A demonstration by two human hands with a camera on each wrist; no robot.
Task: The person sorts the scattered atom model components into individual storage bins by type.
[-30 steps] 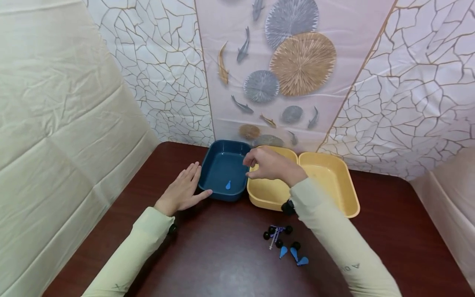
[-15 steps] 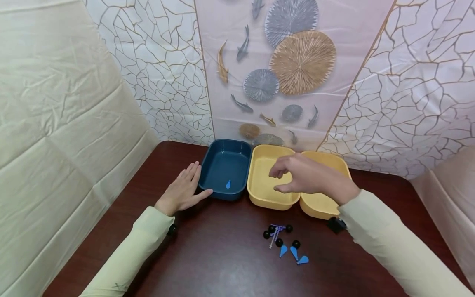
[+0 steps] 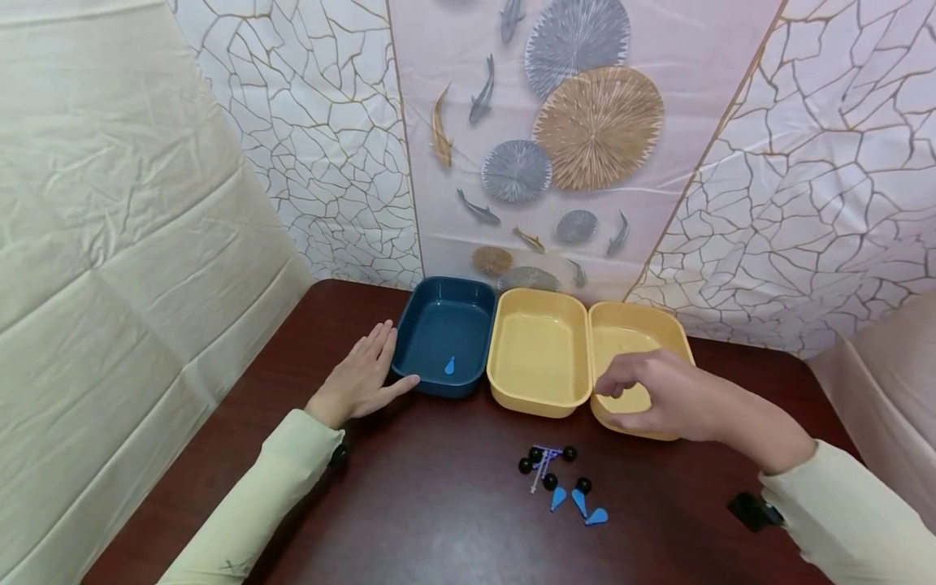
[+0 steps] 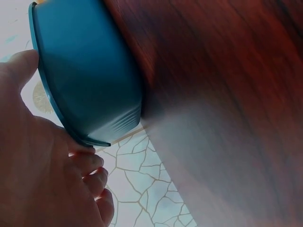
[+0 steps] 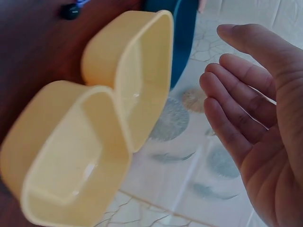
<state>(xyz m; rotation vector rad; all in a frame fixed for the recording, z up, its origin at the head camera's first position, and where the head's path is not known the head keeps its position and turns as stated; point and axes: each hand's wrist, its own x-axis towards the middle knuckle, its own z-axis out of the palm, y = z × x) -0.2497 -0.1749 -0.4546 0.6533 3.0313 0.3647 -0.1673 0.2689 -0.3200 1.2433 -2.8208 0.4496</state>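
Rests straight-fingered left grip (image 3: 360, 380) against dark-blue rectangular plastic tray (image 3: 448, 325), probably bracing it. Holds nothing in half-open right grip (image 3: 669, 398), well right of tray. Has one bright-blue teardrop-shaped piece (image 3: 449, 366) inside tray, presumably contained by its walls.

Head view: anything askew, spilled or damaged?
Nothing stands out. The blue bin and two yellow bins stand upright; one blue piece lies inside the blue bin, three on the table. The right hand hides part of the right yellow bin.
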